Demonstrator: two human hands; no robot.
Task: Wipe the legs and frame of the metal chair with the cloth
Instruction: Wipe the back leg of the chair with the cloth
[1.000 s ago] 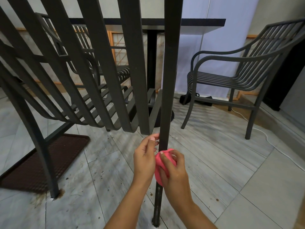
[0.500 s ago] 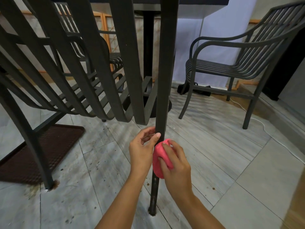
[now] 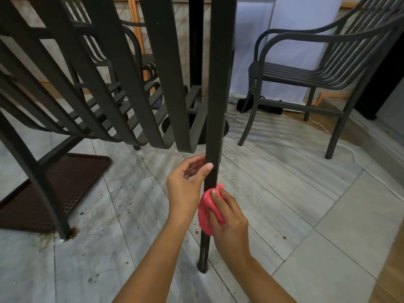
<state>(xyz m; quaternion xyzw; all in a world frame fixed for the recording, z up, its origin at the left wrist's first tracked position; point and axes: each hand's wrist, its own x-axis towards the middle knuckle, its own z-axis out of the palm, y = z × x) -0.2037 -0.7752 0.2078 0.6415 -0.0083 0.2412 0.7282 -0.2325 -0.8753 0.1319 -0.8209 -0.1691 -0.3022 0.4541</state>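
A dark metal chair fills the left and middle of the head view, seen from low behind. Its rear right leg [image 3: 215, 119] runs down the middle to the floor. My right hand [image 3: 227, 217] holds a pink cloth [image 3: 205, 212] wrapped around the lower part of that leg. Just above it, my left hand [image 3: 185, 184] grips the leg, thumb on the near face and fingers curled behind. The chair's other rear leg [image 3: 41, 184] stands at the left.
A second metal chair [image 3: 323, 68] stands at the right. A dark table pedestal [image 3: 195, 62] rises behind the leg. A brown mesh mat [image 3: 65, 178] lies on the grey tiled floor at left. A white cable [image 3: 349, 149] runs along the floor at right.
The view has tilted down and drawn closer to the leg. My right hand has slid the pink cloth a little lower on the leg, away from my left hand, which keeps its hold above.
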